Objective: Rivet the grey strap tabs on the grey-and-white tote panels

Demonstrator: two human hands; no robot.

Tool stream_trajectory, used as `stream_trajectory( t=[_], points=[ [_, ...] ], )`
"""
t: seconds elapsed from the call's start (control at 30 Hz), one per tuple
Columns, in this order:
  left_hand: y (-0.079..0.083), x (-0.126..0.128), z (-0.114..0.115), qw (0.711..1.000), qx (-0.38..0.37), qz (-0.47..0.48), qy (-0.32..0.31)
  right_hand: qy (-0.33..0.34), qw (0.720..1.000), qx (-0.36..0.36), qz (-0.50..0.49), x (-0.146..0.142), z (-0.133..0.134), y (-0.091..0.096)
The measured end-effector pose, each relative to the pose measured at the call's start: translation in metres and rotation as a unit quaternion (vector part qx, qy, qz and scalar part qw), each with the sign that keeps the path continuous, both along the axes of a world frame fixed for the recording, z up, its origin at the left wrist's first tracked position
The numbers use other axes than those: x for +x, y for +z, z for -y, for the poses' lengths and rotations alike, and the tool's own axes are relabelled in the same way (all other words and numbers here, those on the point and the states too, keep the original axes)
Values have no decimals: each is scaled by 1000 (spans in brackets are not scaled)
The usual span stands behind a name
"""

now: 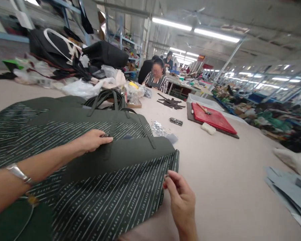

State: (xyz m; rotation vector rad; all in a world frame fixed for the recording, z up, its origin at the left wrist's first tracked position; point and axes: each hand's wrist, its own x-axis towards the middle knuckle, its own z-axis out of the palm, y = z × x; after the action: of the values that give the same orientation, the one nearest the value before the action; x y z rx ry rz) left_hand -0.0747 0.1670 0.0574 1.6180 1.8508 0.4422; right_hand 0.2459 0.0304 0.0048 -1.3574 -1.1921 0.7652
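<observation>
My left hand (96, 140) is closed at the upper edge of a dark green bag panel (137, 150), beside its strap. Small dark metal pieces (105, 136) show between its thumb and fingers. Below that edge spreads the bag's striped, lettered lining (120, 190). Just off the panel's right side, my right hand (182, 197) pinches a tiny dark thing between thumb and forefinger, too small to name. More striped bag pieces (65, 129) with straps lie stacked behind.
Loose silvery bits (158, 129) and a dark strip bundle (176, 121) lie beyond the bag. Right of them, a hammer (204, 108) rests on a red board (213, 117) near a white block (208, 128). Grey sheets (291, 194) lie far right. A person (157, 78) sits across the table.
</observation>
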Motion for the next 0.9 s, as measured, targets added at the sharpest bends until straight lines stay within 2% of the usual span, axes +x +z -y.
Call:
stream_trajectory(
  t=[0.07,0.13,0.27,0.37,0.47,0.6,0.7,0.8,0.9],
  points=[
    [-17,17,16,999,-22,-8,-23,54,998,-24,19,4,10,15],
    [-28,30,28,998,-15,-20,-53,112,990,-24,81,7,20,29],
    [-32,41,40,991,19,-41,-123,153,964,61,210,12,39,54],
    [-31,41,43,986,20,-62,-151,188,946,99,245,11,49,59],
    [-29,40,44,984,31,-91,-151,205,949,58,231,6,47,46],
    [-17,50,44,984,49,-111,-129,189,965,-84,159,5,30,14],
    [-11,72,45,979,22,-104,-175,169,969,-166,69,12,14,-7],
    [-15,97,46,968,15,-122,-221,163,962,-221,-18,18,1,-18],
    [-25,113,44,960,20,-146,-236,174,952,-250,-46,20,-4,-21]
  ],
)
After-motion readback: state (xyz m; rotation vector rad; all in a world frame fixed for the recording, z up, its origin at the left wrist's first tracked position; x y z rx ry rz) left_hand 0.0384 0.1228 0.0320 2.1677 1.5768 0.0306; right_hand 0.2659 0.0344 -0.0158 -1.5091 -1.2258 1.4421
